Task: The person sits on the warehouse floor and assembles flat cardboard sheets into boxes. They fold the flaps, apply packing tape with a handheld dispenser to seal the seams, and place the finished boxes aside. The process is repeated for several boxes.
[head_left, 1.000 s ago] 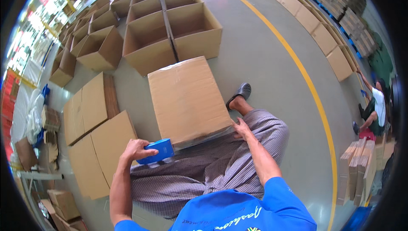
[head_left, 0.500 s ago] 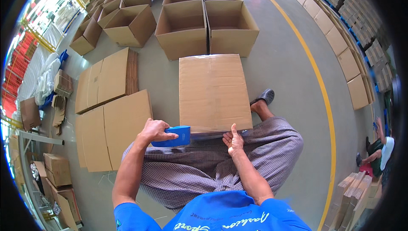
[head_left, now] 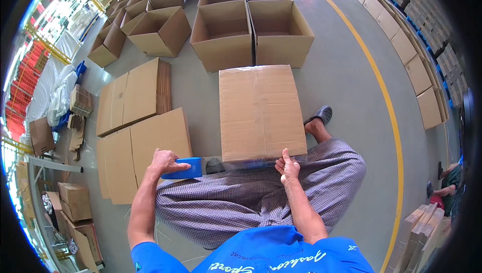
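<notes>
My left hand (head_left: pixel 164 162) is closed around a blue tape dispenser (head_left: pixel 187 171), held left of a cardboard box (head_left: pixel 262 115). A faint clear strip of tape seems to run from the dispenser toward the box's near side. The box stands in front of my crossed legs, its top face closed and a taped seam running down the middle. At its near edge my right hand (head_left: pixel 287 166) is closed, the thumb up against the top edge and the fingers curled at the near side. That near side is mostly hidden.
Flattened cartons (head_left: pixel 145 142) lie stacked on the floor to my left. Beyond the box stand rows of open cardboard boxes (head_left: pixel 223 52). A yellow floor line (head_left: pixel 381 84) curves along the right, past which cartons (head_left: pixel 419 74) line up. Another person (head_left: pixel 447 187) is at the far right.
My left hand has drawn the dispenser left, away from the box. My right hand's fingers have curled more at the near edge. The whole view has shifted slightly.
</notes>
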Demonstrator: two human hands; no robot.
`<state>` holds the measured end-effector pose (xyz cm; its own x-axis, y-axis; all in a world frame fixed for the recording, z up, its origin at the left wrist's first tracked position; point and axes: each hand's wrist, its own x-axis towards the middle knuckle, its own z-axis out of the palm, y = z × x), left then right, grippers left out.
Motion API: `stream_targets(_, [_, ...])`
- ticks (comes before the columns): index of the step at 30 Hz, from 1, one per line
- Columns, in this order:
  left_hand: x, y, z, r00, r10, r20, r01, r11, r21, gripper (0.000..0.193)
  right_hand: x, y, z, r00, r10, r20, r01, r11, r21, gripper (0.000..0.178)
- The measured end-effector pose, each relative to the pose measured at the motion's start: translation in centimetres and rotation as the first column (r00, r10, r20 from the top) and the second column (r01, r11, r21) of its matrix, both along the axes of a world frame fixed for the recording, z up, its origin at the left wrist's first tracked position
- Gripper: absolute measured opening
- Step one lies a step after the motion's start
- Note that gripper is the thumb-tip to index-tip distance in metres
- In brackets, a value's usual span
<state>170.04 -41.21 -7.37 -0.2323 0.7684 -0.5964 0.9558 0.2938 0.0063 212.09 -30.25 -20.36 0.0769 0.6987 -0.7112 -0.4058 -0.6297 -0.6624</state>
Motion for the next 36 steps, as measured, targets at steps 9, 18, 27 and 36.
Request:
stream_targets(9, [6.8,5.3,-5.7,0.992,-0.1,-0.076,0.094,0.993,-0.077,0.075,0.8,-0.1,0.0,0.999,0.01,-0.043,-0.011,0.999,-0.036,0.042])
stream_targets(18, [9.1,4.6,-11.5,0.875,0.336,-0.348,-0.302,0.942,0.148,0.058,1.4,-0.5,0.5,0.979,0.105,-0.175,-0.113,0.993,-0.037,0.04])
stream_targets(27, [16.5,13.4,-0.6,0.978,-0.121,0.172,-0.078,0.55,0.832,0.03,1.5,-1.2,-2.6,0.971,0.113,-0.211,-0.076,0.982,0.174,0.025])
stream_targets(36, [25.4,14.3,-4.7,0.831,-0.556,-0.011,0.333,0.482,0.811,0.062,-0.6,-1.6,-4.5,0.997,0.023,-0.068,0.002,0.935,0.356,0.026])
